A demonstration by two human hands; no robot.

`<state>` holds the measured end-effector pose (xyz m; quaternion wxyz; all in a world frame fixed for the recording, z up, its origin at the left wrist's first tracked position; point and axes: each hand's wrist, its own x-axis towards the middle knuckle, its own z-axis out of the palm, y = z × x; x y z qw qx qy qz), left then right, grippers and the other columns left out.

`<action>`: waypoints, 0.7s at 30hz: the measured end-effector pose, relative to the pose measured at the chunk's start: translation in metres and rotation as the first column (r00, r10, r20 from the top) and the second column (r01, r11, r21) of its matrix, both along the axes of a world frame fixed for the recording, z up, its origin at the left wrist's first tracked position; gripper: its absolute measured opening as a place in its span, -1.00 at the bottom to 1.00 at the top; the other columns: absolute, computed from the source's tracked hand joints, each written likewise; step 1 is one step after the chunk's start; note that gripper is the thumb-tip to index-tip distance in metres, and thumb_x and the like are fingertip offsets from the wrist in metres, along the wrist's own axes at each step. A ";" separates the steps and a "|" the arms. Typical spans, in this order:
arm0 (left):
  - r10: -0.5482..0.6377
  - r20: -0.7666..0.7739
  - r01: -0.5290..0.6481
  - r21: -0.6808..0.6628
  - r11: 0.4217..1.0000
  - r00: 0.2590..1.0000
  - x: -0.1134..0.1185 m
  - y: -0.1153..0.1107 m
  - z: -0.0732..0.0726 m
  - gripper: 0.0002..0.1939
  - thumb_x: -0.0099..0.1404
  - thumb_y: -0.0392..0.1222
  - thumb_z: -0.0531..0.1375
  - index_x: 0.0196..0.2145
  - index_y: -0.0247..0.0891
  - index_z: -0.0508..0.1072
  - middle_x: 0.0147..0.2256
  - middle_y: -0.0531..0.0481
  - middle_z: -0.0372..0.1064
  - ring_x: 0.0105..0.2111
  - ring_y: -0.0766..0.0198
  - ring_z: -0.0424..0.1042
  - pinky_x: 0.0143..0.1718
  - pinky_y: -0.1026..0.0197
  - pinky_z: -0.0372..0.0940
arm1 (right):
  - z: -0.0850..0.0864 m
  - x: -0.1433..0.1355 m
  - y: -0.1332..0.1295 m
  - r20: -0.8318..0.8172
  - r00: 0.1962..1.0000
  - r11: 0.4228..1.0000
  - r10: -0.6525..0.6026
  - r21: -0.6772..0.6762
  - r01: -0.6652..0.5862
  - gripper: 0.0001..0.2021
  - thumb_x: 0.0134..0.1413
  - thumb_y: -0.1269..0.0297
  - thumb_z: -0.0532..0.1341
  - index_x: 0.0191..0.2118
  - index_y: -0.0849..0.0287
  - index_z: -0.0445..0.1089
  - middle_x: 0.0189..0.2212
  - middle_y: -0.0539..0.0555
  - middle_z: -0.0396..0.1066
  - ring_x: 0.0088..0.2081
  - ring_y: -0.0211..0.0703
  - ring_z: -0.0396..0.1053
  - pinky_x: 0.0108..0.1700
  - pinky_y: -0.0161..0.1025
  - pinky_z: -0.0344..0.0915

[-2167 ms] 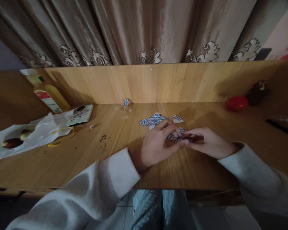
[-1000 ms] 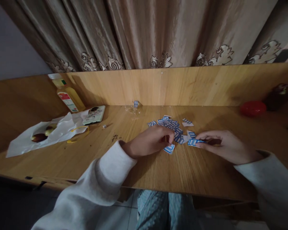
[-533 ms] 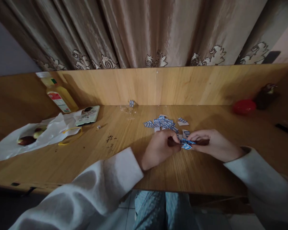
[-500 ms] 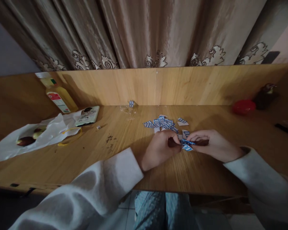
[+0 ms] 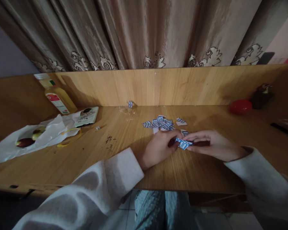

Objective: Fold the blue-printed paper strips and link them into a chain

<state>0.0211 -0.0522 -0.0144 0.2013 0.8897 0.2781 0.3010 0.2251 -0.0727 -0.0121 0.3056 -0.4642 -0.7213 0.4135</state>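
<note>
Over the desk [image 5: 121,169], just nearer than the loose pile [image 5: 162,123], holding blue-and-white paper pieces [image 5: 183,143] up in both hands. Pinching the left end between thumb and curled fingers of left hand [image 5: 158,147]; clamping the right end between thumb and fingertips of right hand [image 5: 212,144]. Can't tell exact count held, overlap hides it. Wearing light grey sleeves [image 5: 123,166] down to the wrists.

Behind the hands, can see the pile lying flat, overlapping, mostly printed side up. To the right of it, just apart, can see a small pair of pieces [image 5: 181,122]. At the back panel [image 5: 139,86], can see a separate small printed piece [image 5: 130,104], just beside clear plastic [image 5: 126,110].

Far left, can make out a tilted bottle [image 5: 59,99], a flat printed item [image 5: 87,116], plus white wrapping [image 5: 51,127] with dark fruit [image 5: 25,142] on it. Far right, can make out a red object [image 5: 241,106] near a dark one [image 5: 261,95]; too dim to identify. Across the top, can see a brown curtain [image 5: 158,28].
</note>
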 end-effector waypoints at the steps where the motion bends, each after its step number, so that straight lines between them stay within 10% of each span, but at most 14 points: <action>1: 0.039 -0.013 -0.039 -0.007 0.999 0.999 0.000 0.000 0.001 -0.84 0.16 -0.42 0.10 -0.29 -0.28 0.36 -0.39 0.06 0.37 -0.42 0.38 0.32 -0.37 0.32 0.19 | 0.002 0.000 -0.001 -0.005 1.000 1.000 0.013 -0.025 -0.013 -0.70 -0.10 0.13 0.27 -0.19 0.08 0.46 -0.18 0.05 0.50 -0.11 -0.09 0.43 0.00 -0.10 0.32; 21: -0.020 -0.113 0.026 0.055 0.998 0.993 -0.003 -0.003 0.002 -0.89 0.20 -0.39 0.10 -0.32 -0.26 0.34 -0.32 0.03 0.38 -0.32 0.33 0.35 -0.31 0.29 0.20 | 0.002 0.006 -0.002 0.054 0.997 0.988 -0.063 0.147 0.055 -0.73 -0.11 0.10 0.28 -0.27 0.13 0.46 -0.26 0.09 0.52 -0.22 -0.08 0.46 -0.07 -0.11 0.38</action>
